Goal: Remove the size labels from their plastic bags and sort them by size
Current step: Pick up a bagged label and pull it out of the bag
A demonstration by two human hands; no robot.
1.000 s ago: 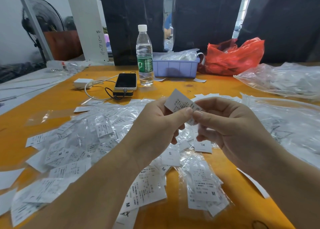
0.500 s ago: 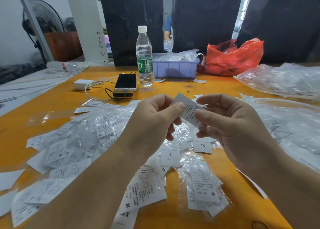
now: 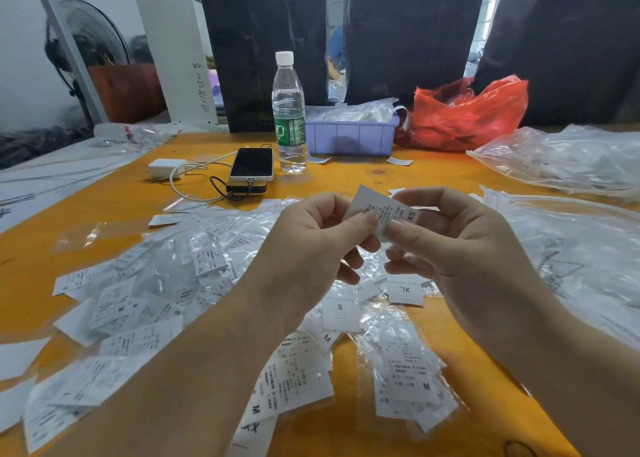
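XS reads on the label [image 3: 384,214], pinched from both sides above the table [image 3: 346,179]: left hand [image 3: 311,248] clamps its near-left edge with thumb over curled fingers, right hand [image 3: 460,245] nips the XS end between thumb and forefinger. Below the label lie a tag marked S [image 3: 340,313] and one marked XL [image 3: 405,290]; bagged M tags [image 3: 412,377] sit nearer the camera. Beyond the label stands a green-labelled bottle [image 3: 289,113], a phone [image 3: 252,164] just left of it.
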